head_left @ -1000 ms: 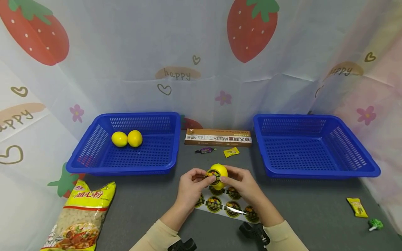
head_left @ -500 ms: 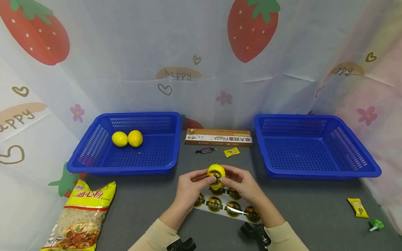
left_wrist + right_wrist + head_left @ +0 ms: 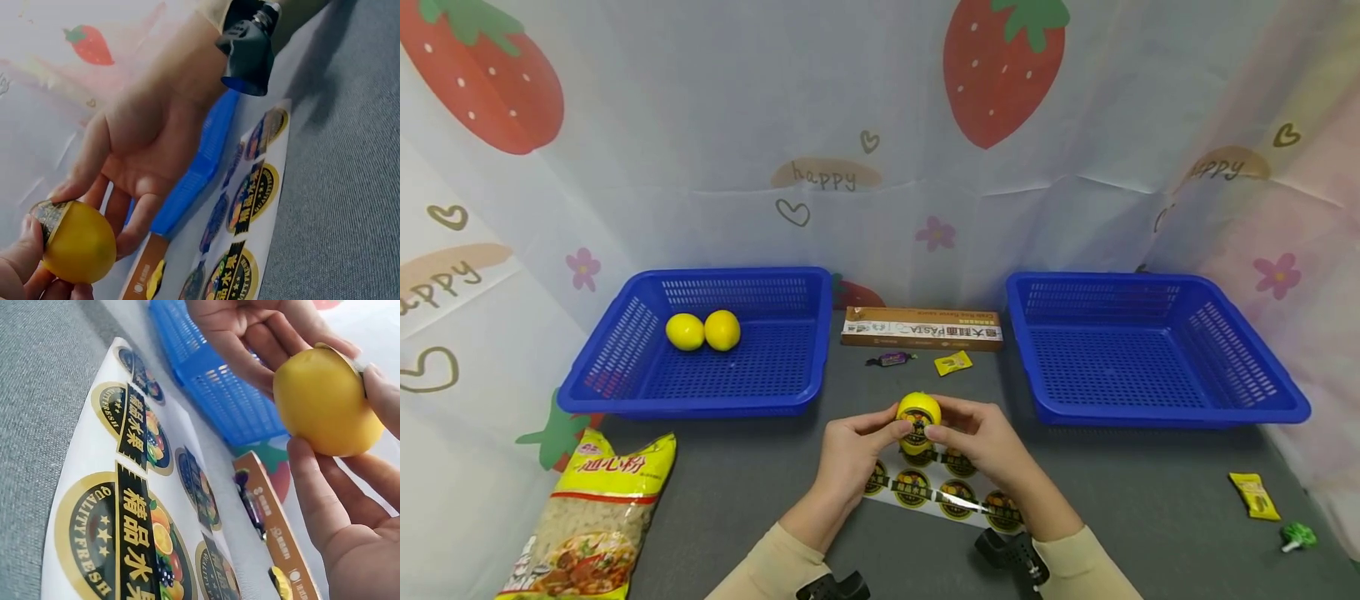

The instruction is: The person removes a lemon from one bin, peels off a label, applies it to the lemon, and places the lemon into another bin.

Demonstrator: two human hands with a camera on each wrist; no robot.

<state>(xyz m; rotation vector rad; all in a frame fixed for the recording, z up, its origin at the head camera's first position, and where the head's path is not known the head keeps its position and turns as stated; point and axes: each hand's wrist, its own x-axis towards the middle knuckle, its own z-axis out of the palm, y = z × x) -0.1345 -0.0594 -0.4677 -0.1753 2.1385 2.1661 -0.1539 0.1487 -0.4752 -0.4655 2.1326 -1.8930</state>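
Note:
In the head view a yellow lemon (image 3: 922,402) is held up between both hands, above the table's middle. On its near face lies a round black and gold sticker (image 3: 918,423). My left hand (image 3: 852,450) grips the lemon from the left with its thumb on the sticker. From the other side my right hand (image 3: 981,433) grips it, thumb tip also at the sticker. In the left wrist view the sticker (image 3: 47,219) wraps the side of the lemon (image 3: 87,244). Below the hands lies a white sheet of several such stickers (image 3: 936,496).
A blue basket (image 3: 692,410) at the left holds two lemons (image 3: 703,332); another blue basket (image 3: 1172,414) stands right. Between them are a pasta box (image 3: 921,327), a purple candy (image 3: 892,359) and a yellow packet (image 3: 953,362). A pasta bag (image 3: 587,517) lies front left.
The sticker, earlier tilted with its left edge off the lemon, now lies against the lemon's near face under the thumbs. Both hands have barely moved.

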